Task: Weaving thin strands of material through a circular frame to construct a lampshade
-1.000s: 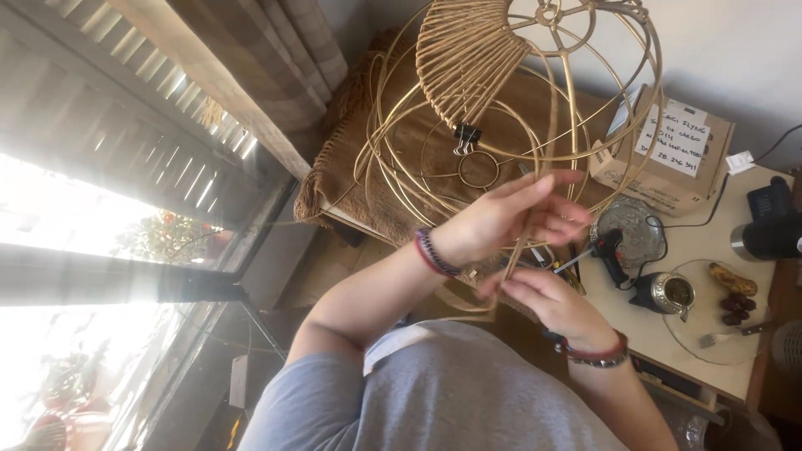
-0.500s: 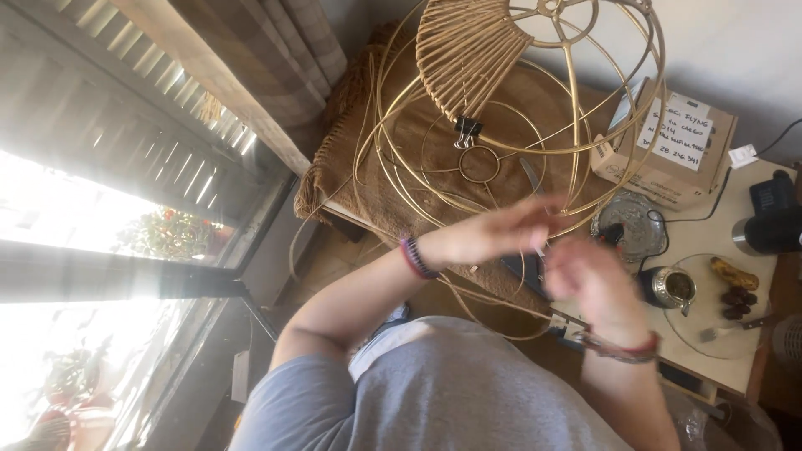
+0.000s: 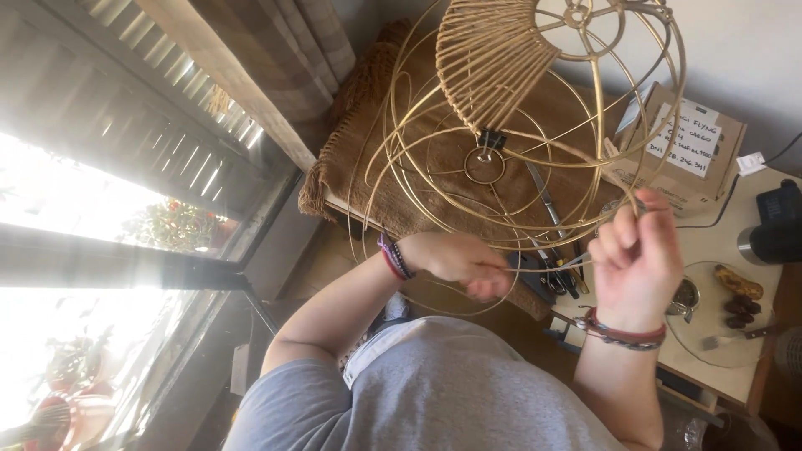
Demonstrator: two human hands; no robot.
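A cardboard box (image 3: 678, 150) sits on the bench (image 3: 718, 250); beside it, a glass plate (image 3: 720, 334) and a black device (image 3: 775, 224).

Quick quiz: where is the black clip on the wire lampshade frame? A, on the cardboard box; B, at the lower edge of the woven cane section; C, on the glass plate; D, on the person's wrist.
B: the black clip grips the frame right where the woven cane section ends, above the small centre ring.

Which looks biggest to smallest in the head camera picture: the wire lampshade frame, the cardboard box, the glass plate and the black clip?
1. wire lampshade frame, by far the largest.
2. and 3. cardboard box and glass plate look about alike, so I would not rank them.
4. black clip, the smallest.
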